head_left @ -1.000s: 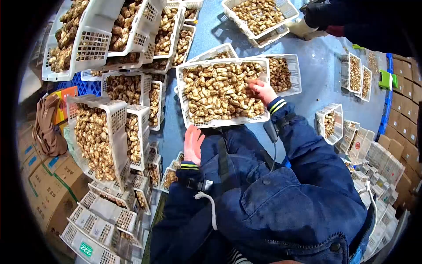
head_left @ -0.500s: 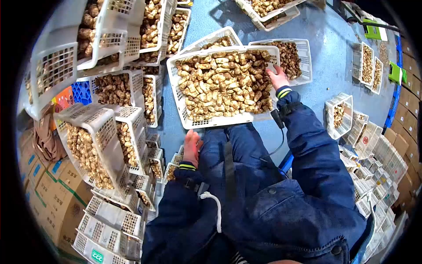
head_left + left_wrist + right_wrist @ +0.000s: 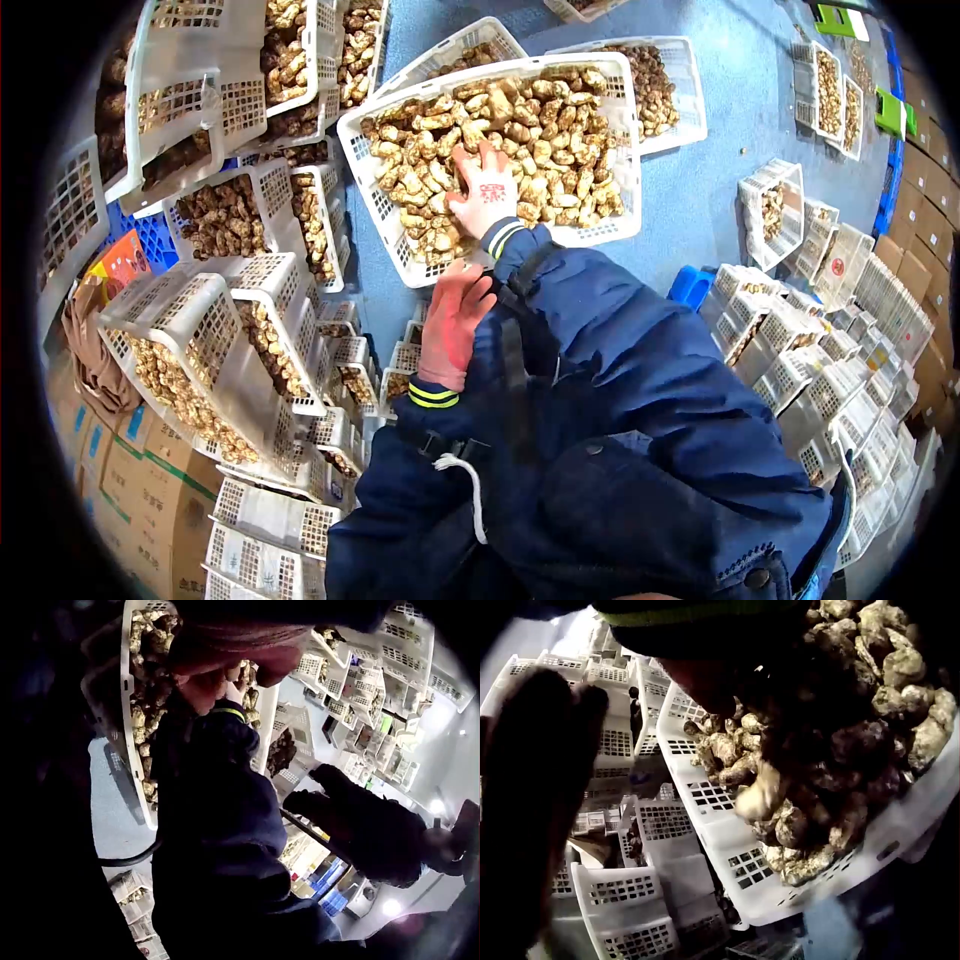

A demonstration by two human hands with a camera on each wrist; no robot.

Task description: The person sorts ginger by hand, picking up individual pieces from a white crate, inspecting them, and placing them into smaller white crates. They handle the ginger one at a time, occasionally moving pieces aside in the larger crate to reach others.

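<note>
A white plastic crate (image 3: 400,235) full of knobbly brown-and-cream pieces (image 3: 570,130) that look like mushrooms sits in front of me. My right hand (image 3: 485,190), in a white glove with a red print on its back, lies on the pile toward the left half, fingers spread over the pieces. In the right wrist view, the pieces (image 3: 761,795) heap up against the crate's slotted wall. My left hand (image 3: 455,325), in a reddish glove, hovers just below the crate's near edge, fingers loosely bent and nothing in them.
Two more white crates, one at the back left (image 3: 500,35) and one at the back right (image 3: 690,110), peek from behind the full one. Stacked filled crates (image 3: 225,320) line my left side. More crates (image 3: 820,340) stand on the right. Cardboard boxes (image 3: 150,490) are at lower left.
My right hand has moved from the crate's right side leftward onto the middle-left of the pile. My left hand has risen slightly near the front edge. The head view has shifted.
</note>
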